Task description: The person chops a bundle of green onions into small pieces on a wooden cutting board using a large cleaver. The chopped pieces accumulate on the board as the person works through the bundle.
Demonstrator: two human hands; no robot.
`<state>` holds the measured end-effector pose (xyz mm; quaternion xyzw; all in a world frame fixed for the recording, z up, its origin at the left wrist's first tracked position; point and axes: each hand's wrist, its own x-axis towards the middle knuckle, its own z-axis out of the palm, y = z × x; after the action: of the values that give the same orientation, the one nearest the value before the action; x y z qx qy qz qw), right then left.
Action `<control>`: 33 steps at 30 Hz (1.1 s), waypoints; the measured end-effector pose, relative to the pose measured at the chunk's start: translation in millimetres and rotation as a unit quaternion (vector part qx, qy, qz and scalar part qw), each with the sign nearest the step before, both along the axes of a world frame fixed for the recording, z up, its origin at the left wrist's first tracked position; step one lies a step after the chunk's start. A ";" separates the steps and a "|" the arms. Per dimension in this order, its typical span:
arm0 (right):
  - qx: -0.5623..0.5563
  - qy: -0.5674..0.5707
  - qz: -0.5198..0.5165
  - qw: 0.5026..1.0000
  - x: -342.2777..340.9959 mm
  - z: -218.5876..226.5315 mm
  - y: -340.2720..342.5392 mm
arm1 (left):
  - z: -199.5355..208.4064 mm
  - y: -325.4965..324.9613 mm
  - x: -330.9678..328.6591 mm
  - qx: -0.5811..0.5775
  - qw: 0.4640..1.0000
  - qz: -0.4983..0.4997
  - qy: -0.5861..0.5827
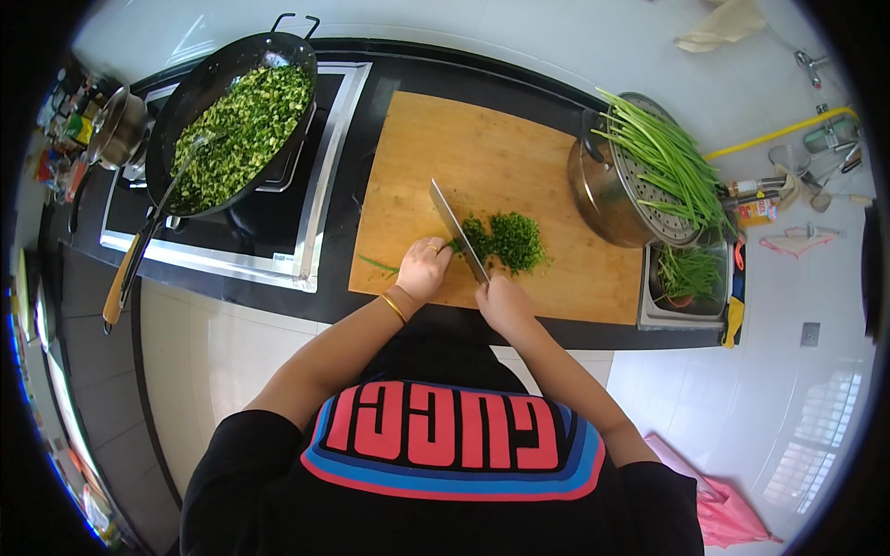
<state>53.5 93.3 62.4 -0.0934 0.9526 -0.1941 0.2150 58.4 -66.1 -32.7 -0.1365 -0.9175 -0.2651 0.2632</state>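
Note:
A kitchen knife (pixel 457 228) stands with its blade edge down on the wooden cutting board (pixel 445 139). My right hand (pixel 506 301) is closed round its handle at the near side of the board. Just left of the blade, my left hand (pixel 424 269) presses curled fingers over a bunch of chives, mostly hidden beneath it. A thin green stalk (pixel 378 264) sticks out to its left. Finely chopped chives (pixel 517 243) lie heaped right of the blade, with more bits against the blade itself.
At left, a wok (pixel 162 139) of chopped greens and a spatula (pixel 132 269) sits on the stove. A steel pot (pixel 598 190) with long chives (pixel 663 153) across its steamer tray stands on the board's right. Beyond is a sink (pixel 681 318) holding more greens.

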 end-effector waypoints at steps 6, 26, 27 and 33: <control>-0.113 0.038 -0.018 0.993 -17.3 -12.0 13.8 | 15.2 -5.7 5.1 -0.031 0.999 -0.031 0.002; -0.094 0.071 0.003 0.993 -17.1 -26.8 5.9 | 21.7 -8.8 10.0 -0.091 0.995 -0.047 0.001; -0.107 0.059 -0.003 0.993 -19.1 -20.9 8.9 | 23.1 -10.1 10.0 -0.093 0.994 -0.047 0.008; -0.047 0.009 0.045 0.998 1.4 2.0 24.8 | 19.9 -12.7 13.5 -0.080 0.995 -0.048 0.019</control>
<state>54.8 118.0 64.5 -0.1481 0.9392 -0.2278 0.2101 71.9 -78.8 -12.8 -0.2061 -0.9229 -0.2006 0.2560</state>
